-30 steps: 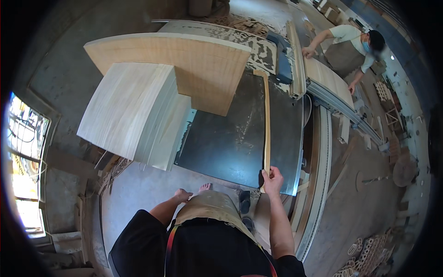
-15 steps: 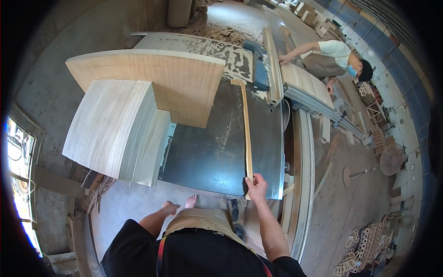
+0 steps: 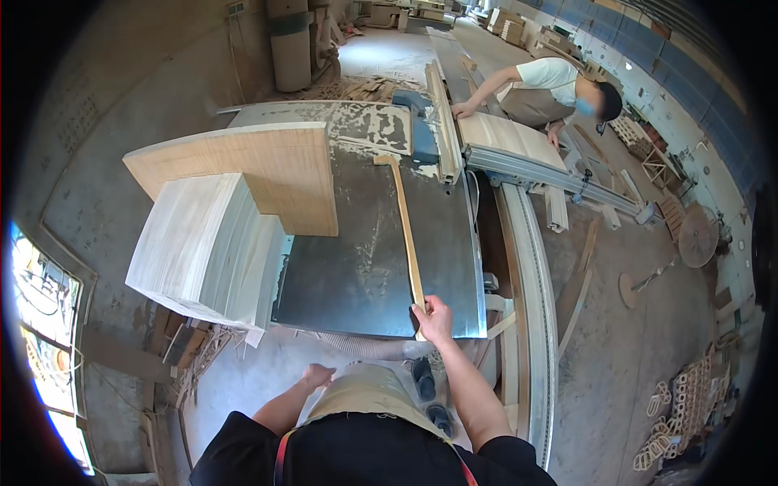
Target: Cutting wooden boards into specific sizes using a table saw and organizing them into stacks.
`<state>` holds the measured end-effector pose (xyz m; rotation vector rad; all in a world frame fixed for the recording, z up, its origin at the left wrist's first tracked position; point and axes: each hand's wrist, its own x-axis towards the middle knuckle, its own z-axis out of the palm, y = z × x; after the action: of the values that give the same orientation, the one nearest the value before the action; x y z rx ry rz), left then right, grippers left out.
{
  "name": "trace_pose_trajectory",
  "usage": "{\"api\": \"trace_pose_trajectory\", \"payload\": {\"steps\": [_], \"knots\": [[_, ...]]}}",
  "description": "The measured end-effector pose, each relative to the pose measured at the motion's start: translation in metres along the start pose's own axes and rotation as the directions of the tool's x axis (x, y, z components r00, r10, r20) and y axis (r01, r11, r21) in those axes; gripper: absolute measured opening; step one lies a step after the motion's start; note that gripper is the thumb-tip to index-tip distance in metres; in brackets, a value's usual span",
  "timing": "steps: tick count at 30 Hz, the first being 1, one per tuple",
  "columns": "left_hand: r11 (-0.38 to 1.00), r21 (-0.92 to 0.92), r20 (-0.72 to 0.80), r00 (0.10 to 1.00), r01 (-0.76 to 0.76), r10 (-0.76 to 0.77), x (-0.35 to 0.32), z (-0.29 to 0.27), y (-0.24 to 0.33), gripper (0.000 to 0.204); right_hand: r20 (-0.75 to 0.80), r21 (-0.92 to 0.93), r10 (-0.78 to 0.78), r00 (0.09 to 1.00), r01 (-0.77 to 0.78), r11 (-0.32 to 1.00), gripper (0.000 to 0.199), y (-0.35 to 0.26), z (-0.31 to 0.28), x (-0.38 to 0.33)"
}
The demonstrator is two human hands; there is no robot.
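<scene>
My right hand (image 3: 434,314) grips the near end of a long thin wooden strip (image 3: 405,223) that lies lengthwise on the dark metal saw table (image 3: 356,275). The strip's far end reaches toward the blue saw housing (image 3: 421,138). My left hand (image 3: 316,376) hangs low beside my apron, off the table, with its fingers loosely curled and nothing in it. A stack of pale wooden panels (image 3: 207,247) overhangs the table's left side, and a larger panel (image 3: 259,166) lies on top of the table behind it.
Another person (image 3: 551,89) leans over a panel (image 3: 506,138) on the sliding carriage at the far right. A long rail (image 3: 531,275) runs along the table's right side. Offcuts and round wooden pieces (image 3: 697,235) litter the floor at right. A bright window (image 3: 40,340) is at left.
The view has swung and the table now sits more central. My right hand keeps its grip on the strip's near end, and the strip has slid slightly toward me. My left hand stays low.
</scene>
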<state>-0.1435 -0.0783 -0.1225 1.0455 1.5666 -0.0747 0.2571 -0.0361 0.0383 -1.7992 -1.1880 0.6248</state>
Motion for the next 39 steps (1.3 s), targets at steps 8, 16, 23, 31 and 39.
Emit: {"api": "trace_pose_trajectory", "payload": {"steps": [8, 16, 23, 31, 39], "knots": [[0.822, -0.1, -0.489, 0.748, -0.56, 0.45, -0.131, -0.001, 0.109, 0.029, 0.001, -0.007, -0.021, 1.0, 0.021, 1.0, 0.026, 0.003, -0.012, 0.002], [0.581, 0.505, -0.613, 0.209, -0.638, 0.762, -0.143, -0.01, 0.227, 0.032, -0.025, -0.053, 0.05, 0.998, -0.052, 0.997, 0.026, 0.005, -0.03, -0.001], [0.599, 0.603, -0.634, 0.14, -0.527, 0.761, -0.074, -0.001, 0.251, 0.037, -0.035, -0.067, -0.075, 0.997, 0.073, 0.995, 0.029, 0.002, -0.03, 0.004], [0.617, 0.681, -0.625, 0.126, -0.395, 0.77, -0.054, 0.004, 0.263, 0.037, -0.006, -0.119, -0.063, 0.998, 0.062, 0.991, 0.027, 0.006, -0.028, 0.019], [0.623, 0.696, -0.617, 0.147, -0.358, 0.773, -0.05, 0.007, 0.272, 0.034, 0.005, -0.08, -0.079, 0.997, 0.079, 0.994, 0.028, 0.011, -0.03, 0.026]]}}
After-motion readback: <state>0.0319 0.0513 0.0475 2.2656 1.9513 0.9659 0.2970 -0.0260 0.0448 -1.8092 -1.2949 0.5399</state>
